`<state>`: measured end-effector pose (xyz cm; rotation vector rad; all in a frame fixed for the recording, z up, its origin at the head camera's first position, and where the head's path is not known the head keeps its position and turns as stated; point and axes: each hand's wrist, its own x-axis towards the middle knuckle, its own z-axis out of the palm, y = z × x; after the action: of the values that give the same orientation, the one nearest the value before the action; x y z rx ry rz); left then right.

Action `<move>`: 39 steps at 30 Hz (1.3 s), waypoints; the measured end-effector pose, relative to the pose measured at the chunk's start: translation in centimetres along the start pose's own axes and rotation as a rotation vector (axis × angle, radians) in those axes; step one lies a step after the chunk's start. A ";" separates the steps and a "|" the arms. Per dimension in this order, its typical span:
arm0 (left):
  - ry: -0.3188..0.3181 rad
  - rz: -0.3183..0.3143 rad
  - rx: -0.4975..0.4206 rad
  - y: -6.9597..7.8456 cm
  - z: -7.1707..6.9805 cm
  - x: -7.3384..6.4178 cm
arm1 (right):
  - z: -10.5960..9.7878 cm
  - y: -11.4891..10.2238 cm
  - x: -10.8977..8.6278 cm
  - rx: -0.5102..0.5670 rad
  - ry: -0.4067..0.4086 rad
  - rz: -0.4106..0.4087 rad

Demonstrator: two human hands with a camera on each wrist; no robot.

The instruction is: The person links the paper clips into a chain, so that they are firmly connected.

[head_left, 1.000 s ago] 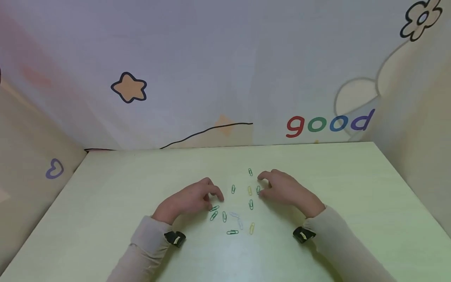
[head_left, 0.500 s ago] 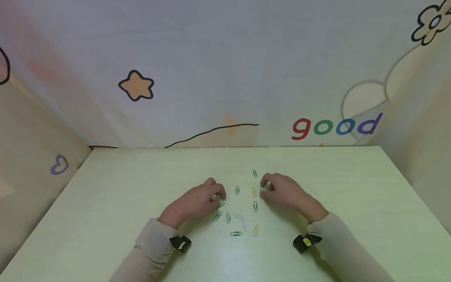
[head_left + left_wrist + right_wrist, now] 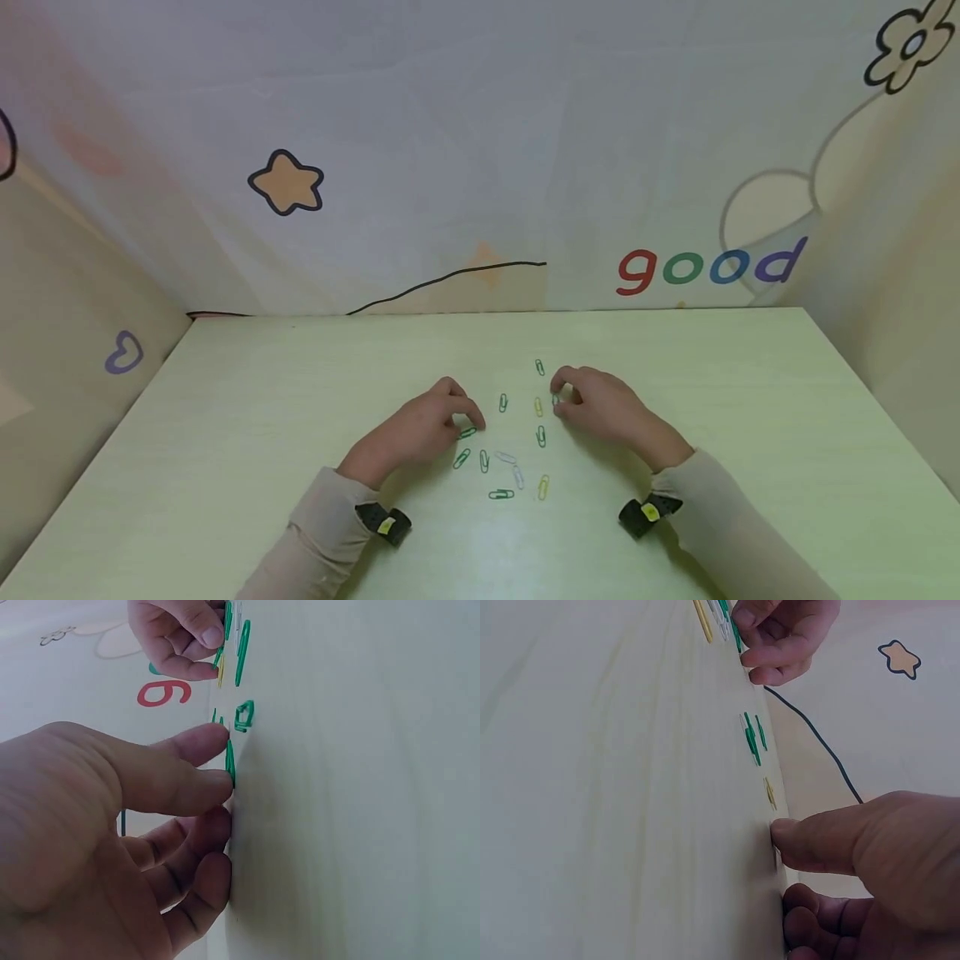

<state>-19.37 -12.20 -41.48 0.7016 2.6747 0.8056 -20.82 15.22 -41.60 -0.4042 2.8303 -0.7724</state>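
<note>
Small paper clips in green, yellow and pale white are spread on the table (image 3: 300, 383). My left hand (image 3: 420, 425) is low over the tabletop, thumb and index finger at the two ends of a green paper clip (image 3: 467, 433); the left wrist view shows this paper clip (image 3: 230, 763) between the two fingertips. On the right, my right hand (image 3: 607, 408) pinches another green paper clip (image 3: 556, 400) between thumb and index finger. That clip is mostly hidden behind the thumb in the right wrist view. A yellow paper clip (image 3: 537, 407) lies just left of the right fingertips.
Between the hands lie a green paper clip (image 3: 503, 402) and another green paper clip (image 3: 541, 436). Nearer the body are a pale paper clip (image 3: 505, 457), a yellow paper clip (image 3: 543, 487) and several green ones. A printed cloth wall (image 3: 420, 167) rises behind the table.
My left hand has shifted its green clip slightly away from the body, and its index finger now reaches a little farther out. The right thumb and index finger have closed around their green clip.
</note>
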 end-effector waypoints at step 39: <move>-0.030 -0.172 0.076 0.3 -0.5 0.0 | 0.3 -0.1 0.2 0.003 0.012 0.054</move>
<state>-19.48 -12.18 -40.87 0.4880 2.7050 0.6468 -20.88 14.94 -41.80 -0.3228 2.8381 -0.7709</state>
